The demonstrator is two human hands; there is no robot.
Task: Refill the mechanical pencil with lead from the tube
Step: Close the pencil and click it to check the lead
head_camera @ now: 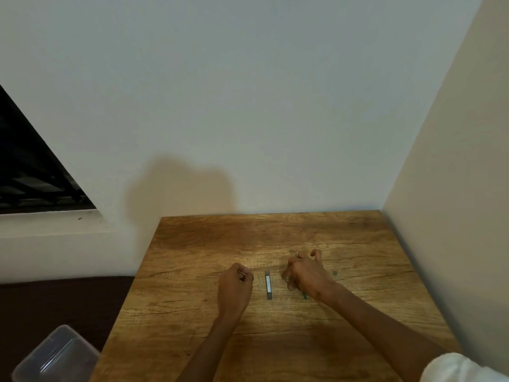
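A slim grey lead tube with a pale label lies flat on the wooden table, pointing away from me, between my hands. My left hand is curled into a fist just left of the tube, not touching it; a thin pale sliver shows at its fingertips. My right hand hovers right of the tube with its fingers bent down and its thumb and forefinger raised. The greenish mechanical pencil lies mostly hidden under that hand and wrist, one end poking out toward me. Whether the fingers grip it is hidden.
The table stands in a corner, with walls close behind it and on the right. A clear plastic container sits off the table's left edge at the bottom left. A dark window opening is at the far left.
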